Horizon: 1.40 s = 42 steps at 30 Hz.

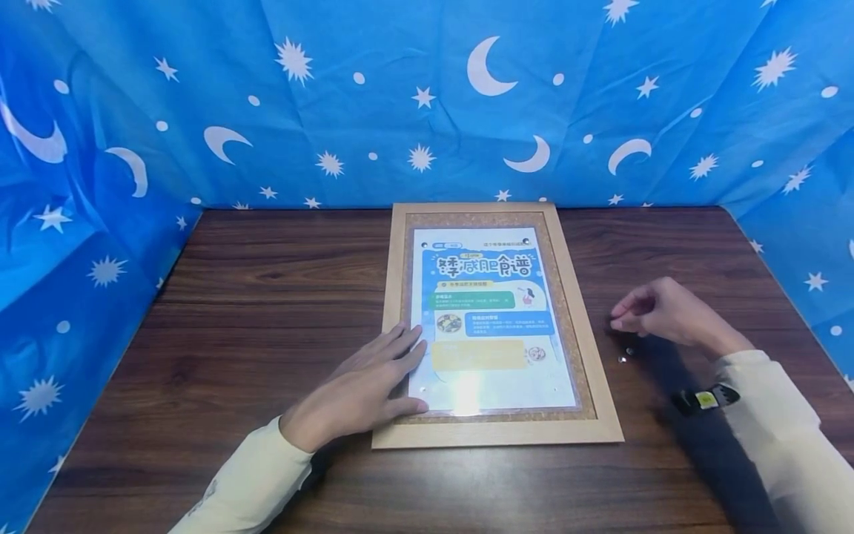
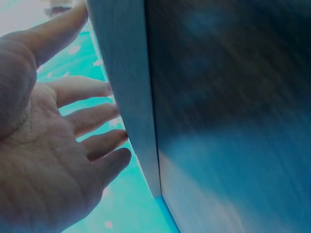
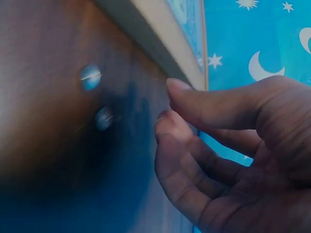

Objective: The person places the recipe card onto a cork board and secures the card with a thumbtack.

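Note:
A wood-framed cork board lies on the table with a printed sheet in a clear, shiny sleeve on it. Thumbtacks sit at the sheet's top left and top right. My left hand rests on the frame's left side, fingers spread and reaching onto the sheet's edge; the left wrist view shows its palm beside the frame. Right of the board, my right hand hovers with fingers bent and the thumb apart from them, nothing visible between. Two loose silvery thumbtacks lie close to it.
The dark wood-grain table extends to both sides of the board. A blue cloth with white moons and stars hangs along the back and both sides. A black band with a yellow-faced device is at the right wrist.

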Motion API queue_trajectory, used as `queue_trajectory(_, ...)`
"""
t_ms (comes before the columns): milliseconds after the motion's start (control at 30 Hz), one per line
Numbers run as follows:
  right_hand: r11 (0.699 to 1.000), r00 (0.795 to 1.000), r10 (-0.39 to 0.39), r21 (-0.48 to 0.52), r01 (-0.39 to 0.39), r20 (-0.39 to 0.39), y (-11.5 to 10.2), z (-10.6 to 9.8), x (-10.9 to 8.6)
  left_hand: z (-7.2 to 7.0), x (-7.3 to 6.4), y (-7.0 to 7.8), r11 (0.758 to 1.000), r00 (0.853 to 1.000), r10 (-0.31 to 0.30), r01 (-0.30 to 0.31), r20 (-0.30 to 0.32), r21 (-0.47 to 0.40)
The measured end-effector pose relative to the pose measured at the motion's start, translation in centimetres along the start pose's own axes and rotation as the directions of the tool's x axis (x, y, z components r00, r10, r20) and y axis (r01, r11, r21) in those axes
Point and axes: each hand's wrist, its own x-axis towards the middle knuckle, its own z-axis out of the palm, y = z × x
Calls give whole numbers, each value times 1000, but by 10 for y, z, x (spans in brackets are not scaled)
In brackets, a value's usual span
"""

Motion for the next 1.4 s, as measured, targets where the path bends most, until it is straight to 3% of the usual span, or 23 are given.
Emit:
queue_trajectory(333,999,999,-37,-17,37,25,17,11,-20,-2,-6,-2,1000,1000,-19,19,3,-15)
queue_trajectory(733,999,997,-32,-2,32,-69,16,17,-24,0,-6,-5,1000,1000,-24,24,5,-12)
queue_trajectory(867,998,988,-58,-1,59,-146,-1,17,-26,0,-7,-6,1000,1000,-18,18,-1,-11)
queue_trajectory(967,995,983,-90,15,94,-162,-18,19,-27,1,-8,-6,1000,1000,-18,18,-2,-10)
queue_trajectory(1200,981,975,-183,45,190,-125,-58,36,-21,0,-9,-4,1000,1000,-28,28,12,-8)
queue_trajectory(1400,973,976,-211,87,215,-52,-90,57,-13,-1,-9,-3,1000,999,-18,18,29,-9)
